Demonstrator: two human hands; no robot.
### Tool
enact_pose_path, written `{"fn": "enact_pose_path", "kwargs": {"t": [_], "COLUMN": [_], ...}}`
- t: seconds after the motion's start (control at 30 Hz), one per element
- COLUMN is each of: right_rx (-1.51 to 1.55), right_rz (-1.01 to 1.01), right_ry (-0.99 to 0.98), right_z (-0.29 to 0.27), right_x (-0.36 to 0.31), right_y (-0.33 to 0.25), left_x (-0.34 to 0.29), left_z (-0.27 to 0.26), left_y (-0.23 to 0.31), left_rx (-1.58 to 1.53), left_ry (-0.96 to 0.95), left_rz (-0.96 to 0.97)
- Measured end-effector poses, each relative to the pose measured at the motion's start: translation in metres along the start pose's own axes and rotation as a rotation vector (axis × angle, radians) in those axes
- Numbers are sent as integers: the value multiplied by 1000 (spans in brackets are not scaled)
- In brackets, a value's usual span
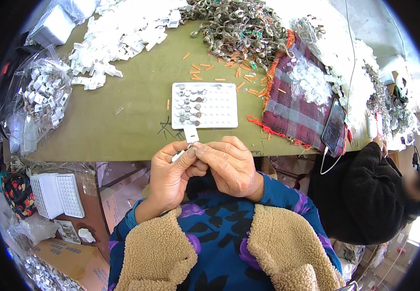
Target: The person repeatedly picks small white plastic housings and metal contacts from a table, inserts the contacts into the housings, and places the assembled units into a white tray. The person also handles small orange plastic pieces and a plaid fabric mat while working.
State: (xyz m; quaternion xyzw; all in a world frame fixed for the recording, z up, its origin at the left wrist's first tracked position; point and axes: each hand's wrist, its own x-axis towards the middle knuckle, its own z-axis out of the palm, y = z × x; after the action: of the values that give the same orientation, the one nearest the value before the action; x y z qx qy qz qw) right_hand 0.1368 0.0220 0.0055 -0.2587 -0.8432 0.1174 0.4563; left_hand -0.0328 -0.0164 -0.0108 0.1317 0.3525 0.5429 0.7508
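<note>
At the table's near edge my two hands meet, fingertips pinched together. My left hand (172, 175) is closed on a small white plastic piece (191, 134), whose flat end sticks up past the fingers. A second white part (177, 155) shows at the left thumb; whether the two are joined I cannot tell. My right hand (231, 166) presses its thumb and fingers at the same spot, on something small and dark that is mostly hidden. Just beyond lies a white moulded tray (228, 123) with small round metal discs (187, 101) in its left part.
Heaps of white plastic parts (117, 39) and clear coiled wires (239, 24) cover the far table. Orange strips (195, 76) lie scattered. On the right are a plaid cloth (287, 119), a phone (334, 125) with a cable, and another person (365, 194). A bag of parts (45, 97) stands left.
</note>
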Motion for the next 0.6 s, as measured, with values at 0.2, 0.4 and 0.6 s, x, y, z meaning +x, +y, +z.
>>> {"fn": "enact_pose_path", "kwargs": {"t": [0.2,0.4,0.6], "right_rx": [113,-129,-267], "right_rz": [589,421,385], "right_ry": [36,-22,-168], "right_z": [-6,16,20], "right_x": [11,28,26], "right_y": [24,65,70], "left_x": [4,11,14], "left_z": [-5,-16,-22], "left_y": [14,24,26], "left_rx": [186,59,29], "left_ry": [34,-68,-128], "left_rz": [-33,-2,-19]}}
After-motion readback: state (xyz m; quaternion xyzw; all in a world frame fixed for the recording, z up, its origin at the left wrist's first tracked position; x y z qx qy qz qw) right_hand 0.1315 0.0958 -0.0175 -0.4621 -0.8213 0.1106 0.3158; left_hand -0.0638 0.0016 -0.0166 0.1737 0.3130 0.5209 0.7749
